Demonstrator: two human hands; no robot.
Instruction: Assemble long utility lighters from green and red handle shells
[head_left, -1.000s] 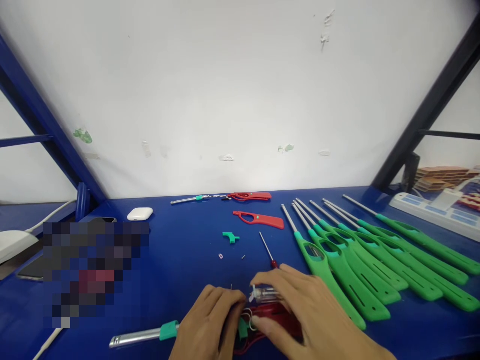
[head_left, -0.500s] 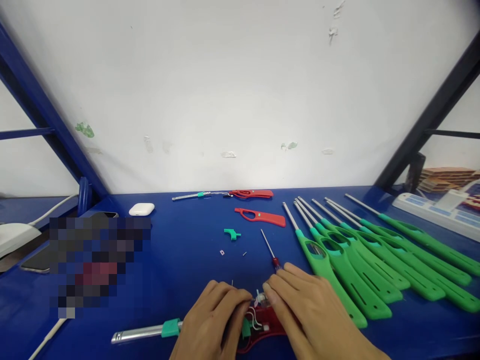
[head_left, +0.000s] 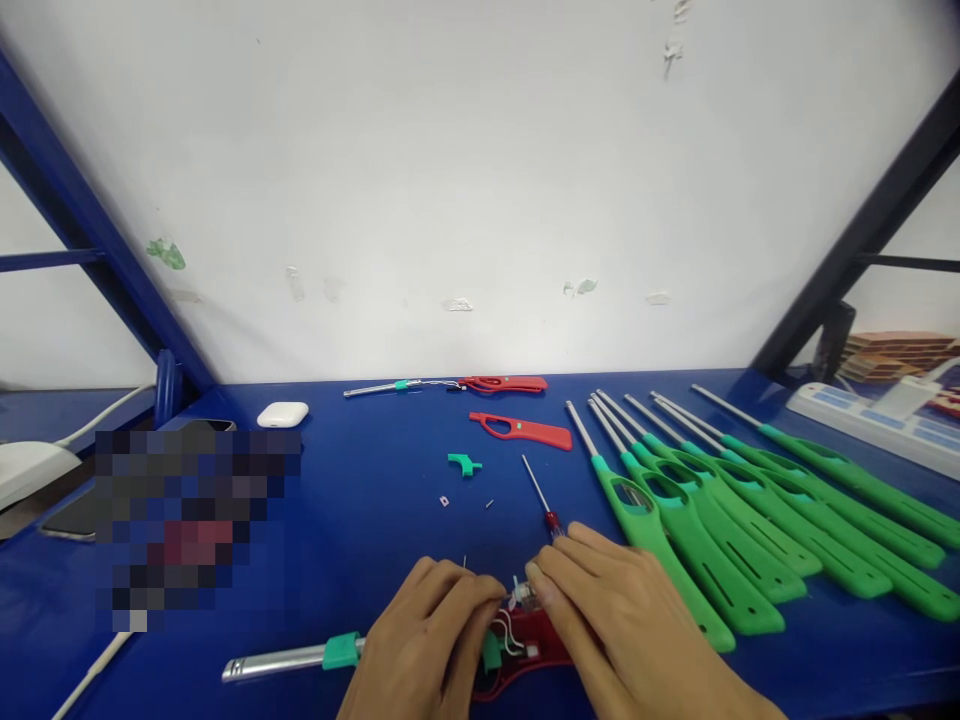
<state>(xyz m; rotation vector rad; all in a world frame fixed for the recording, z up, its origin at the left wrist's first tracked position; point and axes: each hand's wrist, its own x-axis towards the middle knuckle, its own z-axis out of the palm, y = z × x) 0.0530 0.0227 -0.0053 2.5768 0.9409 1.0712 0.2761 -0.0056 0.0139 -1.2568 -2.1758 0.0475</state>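
Observation:
Near the front edge lies an opened red lighter shell, with thin white wires and a teal piece inside. Its metal tube with a teal collar sticks out leftward. My left hand bends over the shell, thumb and fingers pinched beside a clear part with a white valve tip; what they pinch is hidden. From the right, my right hand grips that clear part above the shell. A red-handled screwdriver lies just beyond my right fingers.
Several green lighters fan out at right, near a white power strip. Farther back are a red shell half, another opened red lighter, a teal trigger and tiny parts. A white earbud case sits left.
The view has shifted very slightly. Both hands keep their places over the red lighter, with no clear movement of the parts.

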